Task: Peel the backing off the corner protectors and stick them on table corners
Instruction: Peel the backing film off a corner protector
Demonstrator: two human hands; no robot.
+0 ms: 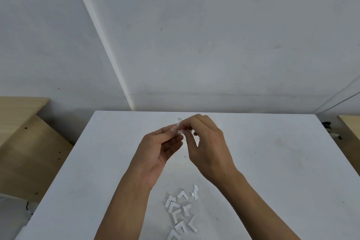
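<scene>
pile (181, 214) of protectors lying by the table's (272, 161) near edge. left hand (155, 154) and right hand (206, 142) pinching one clear protector (179, 125), lifting above mid-table. risk: adhesive sticking to fingers, or piece slipping.

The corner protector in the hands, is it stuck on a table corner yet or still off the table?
Off: the corner protector is pinched between left hand and right hand, above the table.
</scene>
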